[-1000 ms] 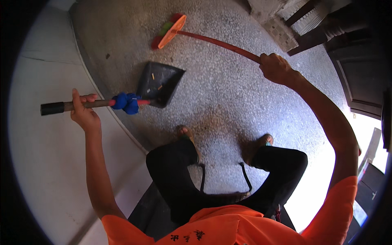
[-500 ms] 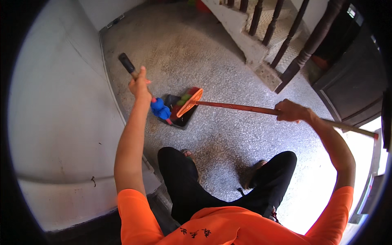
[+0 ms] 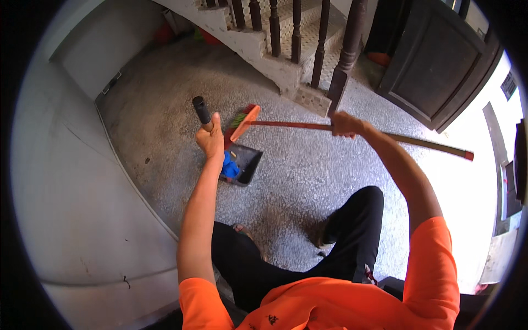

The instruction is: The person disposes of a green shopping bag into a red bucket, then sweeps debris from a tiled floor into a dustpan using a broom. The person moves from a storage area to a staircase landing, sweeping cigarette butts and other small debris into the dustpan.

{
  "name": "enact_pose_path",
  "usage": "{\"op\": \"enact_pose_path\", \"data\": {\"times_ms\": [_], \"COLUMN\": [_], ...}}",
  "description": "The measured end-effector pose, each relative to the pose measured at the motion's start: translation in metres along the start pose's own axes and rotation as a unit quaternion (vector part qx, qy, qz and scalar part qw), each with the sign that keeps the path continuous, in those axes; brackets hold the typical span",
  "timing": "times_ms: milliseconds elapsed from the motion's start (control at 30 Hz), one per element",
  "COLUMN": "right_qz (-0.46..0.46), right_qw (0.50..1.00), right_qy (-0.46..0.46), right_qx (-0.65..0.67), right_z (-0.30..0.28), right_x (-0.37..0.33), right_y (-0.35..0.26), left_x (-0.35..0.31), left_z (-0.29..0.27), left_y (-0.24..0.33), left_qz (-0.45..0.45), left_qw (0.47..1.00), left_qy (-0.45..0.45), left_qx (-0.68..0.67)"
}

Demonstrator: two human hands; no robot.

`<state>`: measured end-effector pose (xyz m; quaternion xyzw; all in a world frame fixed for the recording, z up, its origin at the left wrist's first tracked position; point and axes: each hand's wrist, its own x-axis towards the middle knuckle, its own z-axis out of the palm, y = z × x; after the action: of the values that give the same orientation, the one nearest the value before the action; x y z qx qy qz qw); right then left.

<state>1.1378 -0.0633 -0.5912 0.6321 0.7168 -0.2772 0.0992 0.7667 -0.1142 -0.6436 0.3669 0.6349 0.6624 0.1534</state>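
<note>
My left hand (image 3: 211, 136) is wrapped round the upright handle of a black dustpan (image 3: 250, 165), just below its dark end grip (image 3: 202, 110). Bright blue material (image 3: 230, 165) shows at the base of that handle, partly behind my wrist. A small light brown bit (image 3: 233, 155) lies in the pan. My right hand (image 3: 347, 125) grips the long stick of a broom, red toward its head and tan toward the far right end. The broom's orange head (image 3: 245, 123), with red and green bristles, is beside the pan's far edge, on the floor or just above it.
A staircase (image 3: 258, 55) with dark balusters rises beyond the broom, ending in a thick post (image 3: 342, 60). On the right stands a dark panelled door (image 3: 434, 60), with bright light beside it. A pale wall (image 3: 71, 181) runs along my left. A dark speck (image 3: 147, 160) lies on the speckled floor.
The broom head has come out of the dustpan to its far side. My view has shifted, so the stairs and door sit further left. Both hands keep their grips.
</note>
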Motion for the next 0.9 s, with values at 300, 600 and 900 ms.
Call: {"op": "enact_pose_path", "data": {"times_ms": [300, 600, 900], "right_qz": [-0.002, 0.068, -0.064], "right_qw": [0.997, 0.957, 0.962], "right_qy": [0.043, -0.223, -0.034], "right_qx": [-0.070, 0.172, 0.263], "right_z": [0.072, 0.018, 0.029], "right_x": [-0.004, -0.209, -0.037], "right_y": [0.090, 0.054, 0.056], "left_x": [0.011, 0.015, 0.012], "left_z": [-0.003, -0.034, -0.019], "left_y": [0.020, 0.029, 0.082], "left_qz": [-0.066, -0.084, -0.014], "left_qw": [0.992, 0.988, 0.969], "left_qy": [-0.093, -0.116, -0.173], "left_qx": [-0.045, -0.055, -0.177]}}
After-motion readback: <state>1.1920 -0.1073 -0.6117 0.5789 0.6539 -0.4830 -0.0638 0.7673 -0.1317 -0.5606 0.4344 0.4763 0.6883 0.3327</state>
